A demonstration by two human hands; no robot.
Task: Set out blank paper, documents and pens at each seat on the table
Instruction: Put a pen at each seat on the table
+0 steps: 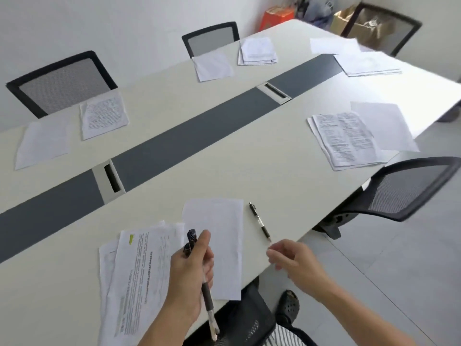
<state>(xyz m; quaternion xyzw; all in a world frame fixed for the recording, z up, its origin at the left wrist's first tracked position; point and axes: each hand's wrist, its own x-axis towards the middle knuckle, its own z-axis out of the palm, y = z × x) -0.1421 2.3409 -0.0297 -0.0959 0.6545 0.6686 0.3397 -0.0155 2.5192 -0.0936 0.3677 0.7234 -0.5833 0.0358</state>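
Pens (191,236) bunch in the gripping left hand (189,270) over the blank sheet (224,221), one pen (259,222) lies just right of that sheet near the table (287,183) edge, and the right hand (296,260) hangs slack, empty.

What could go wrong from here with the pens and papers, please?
The white blank sheet at the right-hand seat seems to overhang the pale table and may slide off. The black-and-white click pen lies near its edge and could roll. The left hand bundles several dark pens in one grip; one may slip.
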